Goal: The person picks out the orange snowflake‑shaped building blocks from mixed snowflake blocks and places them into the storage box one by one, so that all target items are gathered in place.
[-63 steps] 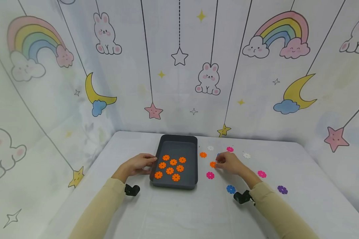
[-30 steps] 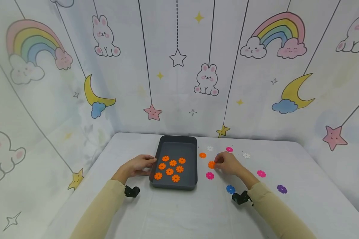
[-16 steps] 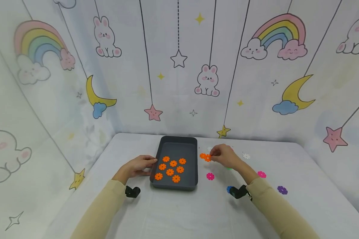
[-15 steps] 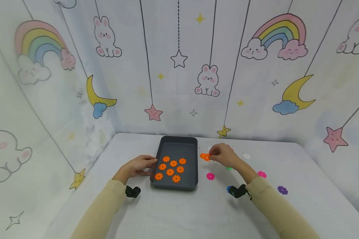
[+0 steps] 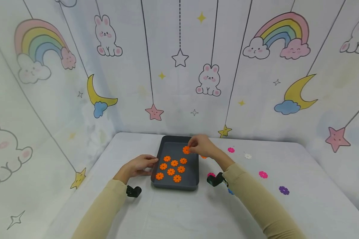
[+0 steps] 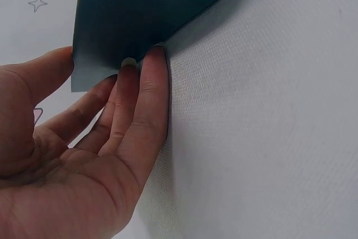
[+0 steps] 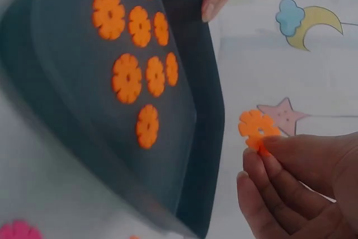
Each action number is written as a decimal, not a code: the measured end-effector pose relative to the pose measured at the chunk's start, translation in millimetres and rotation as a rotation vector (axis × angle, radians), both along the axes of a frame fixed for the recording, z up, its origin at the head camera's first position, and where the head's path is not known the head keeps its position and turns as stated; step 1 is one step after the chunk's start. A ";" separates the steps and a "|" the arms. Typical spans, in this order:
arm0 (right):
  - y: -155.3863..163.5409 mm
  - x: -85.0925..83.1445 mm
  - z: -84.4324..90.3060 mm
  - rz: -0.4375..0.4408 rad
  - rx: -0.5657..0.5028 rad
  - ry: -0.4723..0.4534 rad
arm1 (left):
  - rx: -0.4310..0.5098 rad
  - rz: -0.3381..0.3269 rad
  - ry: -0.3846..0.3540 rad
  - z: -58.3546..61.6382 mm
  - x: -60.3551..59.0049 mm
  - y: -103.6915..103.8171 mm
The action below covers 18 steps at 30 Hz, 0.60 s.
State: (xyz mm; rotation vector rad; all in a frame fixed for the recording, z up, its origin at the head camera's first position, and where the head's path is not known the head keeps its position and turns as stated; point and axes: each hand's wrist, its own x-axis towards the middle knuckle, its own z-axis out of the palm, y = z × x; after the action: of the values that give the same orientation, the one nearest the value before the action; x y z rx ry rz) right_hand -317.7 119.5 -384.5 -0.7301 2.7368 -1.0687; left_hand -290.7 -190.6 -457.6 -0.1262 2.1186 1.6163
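In the head view my right hand is over the far right part of a dark grey baking tray. Thumb and fingertips pinch an orange flower-shaped disc, a notched plastic piece with a small centre hole in the right wrist view. Several matching orange discs lie flat and apart inside the tray. My left hand grips the tray's left side. In the left wrist view its thumb is at the rim and its fingers touch the outer wall low down.
Right of the tray, another orange disc is partly hidden by my right hand. Pink, white, blue and purple discs lie scattered on the white cloth. A printed curtain stands behind the table.
My right hand has picked up an orange disc from the cloth, passed another orange one, and carried it left over the tray. The left hand has stayed at the tray.
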 end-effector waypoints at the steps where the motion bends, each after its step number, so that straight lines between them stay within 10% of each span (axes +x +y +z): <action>1: -5.1 -1.8 -0.1 0.005 0.003 -0.007 | 0.001 0.001 0.000 0.0 -0.1 0.3; 18: -63.4 -27.1 -23.9 -0.102 0.090 -0.073 | 0.009 -0.007 -0.005 1.4 0.4 -0.3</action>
State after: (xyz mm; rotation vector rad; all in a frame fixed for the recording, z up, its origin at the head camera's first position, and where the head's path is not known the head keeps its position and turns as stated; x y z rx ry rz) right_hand -344.9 56.2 -408.3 -0.5332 2.7647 -0.9630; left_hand -290.3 -190.9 -456.2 -0.1203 2.1059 1.6195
